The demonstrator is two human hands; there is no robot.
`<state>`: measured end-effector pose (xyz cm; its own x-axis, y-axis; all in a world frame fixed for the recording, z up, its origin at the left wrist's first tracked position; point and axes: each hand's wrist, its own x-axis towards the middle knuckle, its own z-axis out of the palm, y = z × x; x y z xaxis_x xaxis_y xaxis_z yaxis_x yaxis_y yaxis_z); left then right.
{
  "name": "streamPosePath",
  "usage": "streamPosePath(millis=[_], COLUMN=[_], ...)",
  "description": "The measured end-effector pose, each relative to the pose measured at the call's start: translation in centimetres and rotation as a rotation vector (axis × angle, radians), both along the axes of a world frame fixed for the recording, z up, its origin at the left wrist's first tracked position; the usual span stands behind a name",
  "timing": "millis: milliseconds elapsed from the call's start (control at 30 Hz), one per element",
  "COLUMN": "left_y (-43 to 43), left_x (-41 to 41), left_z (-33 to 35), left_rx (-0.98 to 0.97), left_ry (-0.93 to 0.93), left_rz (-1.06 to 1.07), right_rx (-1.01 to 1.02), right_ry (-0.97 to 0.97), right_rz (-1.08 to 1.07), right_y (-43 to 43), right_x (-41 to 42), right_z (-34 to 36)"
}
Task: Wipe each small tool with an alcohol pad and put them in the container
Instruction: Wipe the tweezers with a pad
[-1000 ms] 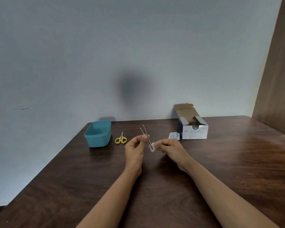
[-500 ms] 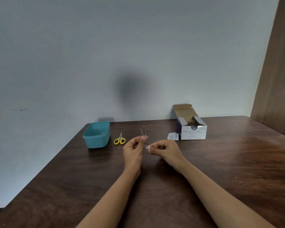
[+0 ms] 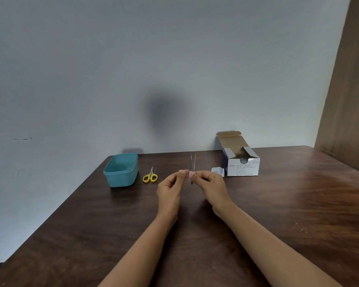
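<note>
Metal tweezers [image 3: 193, 162]: thin, upright, blurred, frame centre.
Left hand [image 3: 170, 187]: my fingertips pinch the tweezers low.
Right hand [image 3: 209, 185]: fingertips pinch them too.
Tub [image 3: 120, 170]: teal plastic, rounded, centre-left.
Box [image 3: 241, 162]: cardboard, flaps open, contents unclear.

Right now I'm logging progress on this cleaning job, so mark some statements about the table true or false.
1. The tweezers are pinched upright between the left hand and right hand. True.
2. The yellow-handled scissors lie inside the teal container. False: they lie on the table beside it.
3. The alcohol swabs box stands open. True.
4. The teal container is lidded. False: it is open.
</note>
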<state>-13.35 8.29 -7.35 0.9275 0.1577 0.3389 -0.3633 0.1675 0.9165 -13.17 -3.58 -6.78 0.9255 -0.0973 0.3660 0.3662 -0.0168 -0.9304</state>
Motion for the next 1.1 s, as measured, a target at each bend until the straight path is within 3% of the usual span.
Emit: streamPosePath(millis=[167,367,733,1100], left_y=[0.0,-0.2,-0.2,0.0], left_x=[0.4,0.3,0.0,0.0], left_z=[-0.7,-0.6,0.4,0.8], left_rx=[0.244,0.344,0.134,0.1], left_ry=[0.052,0.03,0.123,0.184], left_rz=[0.092,-0.045,-0.172,-0.242], right_rx=[0.365,0.495,0.414,0.592], right_ry=[0.241,0.302,0.253,0.263], right_rz=[-0.034,0.028,0.151,0.219], right_y=[-0.2,-0.3,0.0,-0.6], right_x=[0.4,0.3,0.2,0.6], right_z=[0.3,0.5,0.0,0.4])
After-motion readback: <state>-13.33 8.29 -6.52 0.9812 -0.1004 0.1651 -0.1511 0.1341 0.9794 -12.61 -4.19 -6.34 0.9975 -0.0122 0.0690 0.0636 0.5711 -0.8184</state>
